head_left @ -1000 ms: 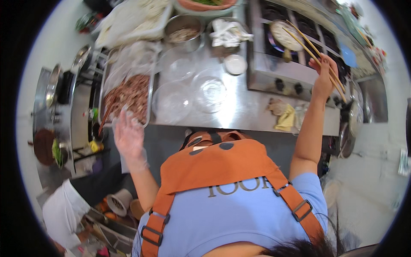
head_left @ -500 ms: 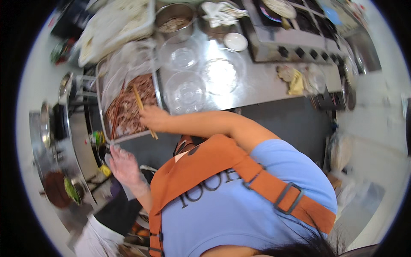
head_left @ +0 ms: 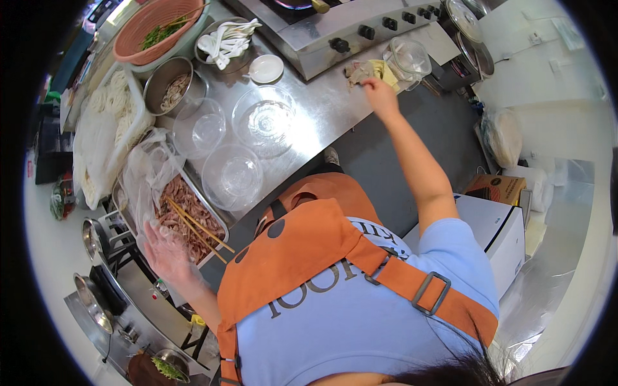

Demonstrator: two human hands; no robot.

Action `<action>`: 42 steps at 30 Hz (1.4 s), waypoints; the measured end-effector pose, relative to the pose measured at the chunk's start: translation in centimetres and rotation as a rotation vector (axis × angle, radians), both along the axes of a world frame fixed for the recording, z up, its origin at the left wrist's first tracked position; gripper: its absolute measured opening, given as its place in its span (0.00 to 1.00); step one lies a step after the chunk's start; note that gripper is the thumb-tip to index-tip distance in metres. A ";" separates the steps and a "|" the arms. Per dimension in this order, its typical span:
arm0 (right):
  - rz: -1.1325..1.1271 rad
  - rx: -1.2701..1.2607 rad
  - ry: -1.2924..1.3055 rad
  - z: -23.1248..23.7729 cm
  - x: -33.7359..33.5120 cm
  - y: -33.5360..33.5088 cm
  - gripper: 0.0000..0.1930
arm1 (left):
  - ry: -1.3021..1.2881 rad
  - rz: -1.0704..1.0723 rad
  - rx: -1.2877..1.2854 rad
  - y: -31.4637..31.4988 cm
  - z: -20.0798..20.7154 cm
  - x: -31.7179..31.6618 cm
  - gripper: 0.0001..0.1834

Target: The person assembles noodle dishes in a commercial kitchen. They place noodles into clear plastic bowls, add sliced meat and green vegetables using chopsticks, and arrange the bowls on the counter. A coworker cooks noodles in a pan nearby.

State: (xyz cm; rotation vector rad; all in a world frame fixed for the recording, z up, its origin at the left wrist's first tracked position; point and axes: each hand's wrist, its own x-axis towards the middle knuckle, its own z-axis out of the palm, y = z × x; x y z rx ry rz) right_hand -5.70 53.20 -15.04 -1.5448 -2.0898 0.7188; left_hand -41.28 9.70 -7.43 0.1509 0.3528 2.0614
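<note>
My left hand (head_left: pixel 168 254), in a clear plastic glove, is open with its fingers spread at the near left of a metal tray (head_left: pixel 219 226). Shredded reddish-brown meat (head_left: pixel 183 198) fills much of that tray, and a pair of wooden chopsticks (head_left: pixel 192 222) rests on it, ends over the near rim. At the counter's right part, my bare right hand (head_left: pixel 381 98) has its fingers curled onto crumpled cloths, one yellow (head_left: pixel 385 73) and one greyish (head_left: pixel 358 72). The fingertips are partly hidden against them.
Clear round plastic bowls (head_left: pixel 233 179) stand right of the tray. Behind are a metal pot (head_left: pixel 175 87), a bowl of white spoons (head_left: pixel 226 44) and a small white dish (head_left: pixel 266 69). A gas stove (head_left: pixel 341 32) borders the counter; a glass container (head_left: pixel 408 59) sits by the cloths.
My right hand has let go of the chopsticks, leaving them in the tray, and swung right to the cloths. My left hand stays by the tray. The view has turned to the right.
</note>
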 end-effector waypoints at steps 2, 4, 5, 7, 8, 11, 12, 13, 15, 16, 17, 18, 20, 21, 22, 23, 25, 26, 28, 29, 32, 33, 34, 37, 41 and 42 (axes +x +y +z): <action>-0.112 -0.013 -0.134 -0.9 2.4 3.1 0.14 | 0.033 -0.052 -0.083 2.8 -0.4 0.2 0.23; -0.205 -0.080 -0.211 -1.3 3.1 5.5 0.18 | 0.046 -0.019 -0.252 5.5 -0.5 0.9 0.21; -0.204 -0.098 -0.260 -1.5 2.9 6.6 0.20 | 0.058 -0.068 -0.249 6.9 -0.3 1.4 0.20; -0.221 -0.150 -0.373 -1.5 1.6 9.1 0.24 | 0.037 -0.076 -0.291 9.7 -0.3 3.3 0.18; -0.206 -0.166 -0.438 -1.6 0.9 10.2 0.27 | 0.060 -0.030 -0.382 11.1 -0.1 4.2 0.17; 0.001 -0.278 -0.590 -2.4 -0.3 12.6 0.29 | 0.034 -0.004 -0.462 14.7 0.3 6.9 0.17; 0.013 -0.312 -0.519 -2.9 -0.3 12.8 0.29 | 0.041 0.015 -0.502 15.8 0.3 7.9 0.17; 0.029 -0.319 -0.497 -3.3 -0.2 13.1 0.28 | 0.058 -0.033 -0.455 17.1 0.1 8.7 0.18; 0.077 -0.317 -0.436 -4.2 0.4 13.1 0.27 | 0.110 -0.110 -0.379 19.7 -0.2 10.4 0.18; 0.105 -0.307 -0.429 -4.5 1.0 12.9 0.26 | 0.123 -0.087 -0.437 20.8 -0.4 11.3 0.18; 0.146 -0.313 -0.402 -4.7 1.5 12.9 0.26 | 0.100 -0.068 -0.507 22.1 -0.6 12.3 0.18; 0.174 -0.329 -0.380 -4.8 2.1 12.8 0.26 | 0.087 -0.060 -0.563 23.3 -0.7 13.2 0.18; 0.230 -0.320 -0.345 -4.9 2.5 13.1 0.27 | 0.101 -0.057 -0.671 25.5 -0.7 15.1 0.19; 0.220 -0.375 -0.373 -4.9 2.3 13.6 0.27 | 0.104 -0.059 -0.672 26.4 -0.6 16.1 0.18; 0.207 -0.430 -0.401 -4.8 1.7 14.4 0.28 | 0.114 -0.053 -0.705 27.2 -0.4 17.0 0.18; 0.192 -0.483 -0.428 -4.8 1.1 15.1 0.29 | 0.133 -0.059 -0.693 27.9 -0.1 17.6 0.18; 0.236 -0.556 -0.461 -5.0 -0.1 16.0 0.28 | 0.152 -0.060 -0.768 28.9 0.4 18.3 0.18; 0.256 -0.593 -0.477 -5.2 -0.5 16.2 0.28 | 0.179 -0.072 -0.755 29.3 0.7 18.3 0.18; 0.292 -0.492 -0.501 -5.6 -0.7 15.9 0.26 | 0.177 -0.074 -0.794 29.8 1.0 18.2 0.17; 0.311 -0.447 -0.521 -5.6 -0.4 15.6 0.25 | 0.174 -0.074 -0.824 29.9 1.0 18.1 0.17; 0.356 -0.737 -0.245 -4.5 1.9 15.5 0.22 | 0.184 -0.107 -0.876 30.6 0.8 17.7 0.17; 0.362 -0.898 -0.068 -3.7 2.7 15.5 0.20 | 0.264 -0.148 -0.896 31.1 0.6 17.5 0.18; 0.341 -1.071 0.114 -2.9 3.4 15.3 0.20 | 0.346 -0.190 -0.934 31.8 0.4 17.4 0.19; 0.345 -1.371 0.470 -0.3 3.5 14.4 0.17 | 0.750 -0.338 -0.979 34.5 -0.3 17.1 0.23; 0.579 -1.365 0.368 2.1 0.7 13.1 0.16 | 1.135 -0.468 -0.882 38.5 -1.1 17.5 0.31; 0.600 -1.349 0.215 2.3 -0.5 13.0 0.17 | 1.218 -0.501 -0.911 39.1 -1.2 17.7 0.31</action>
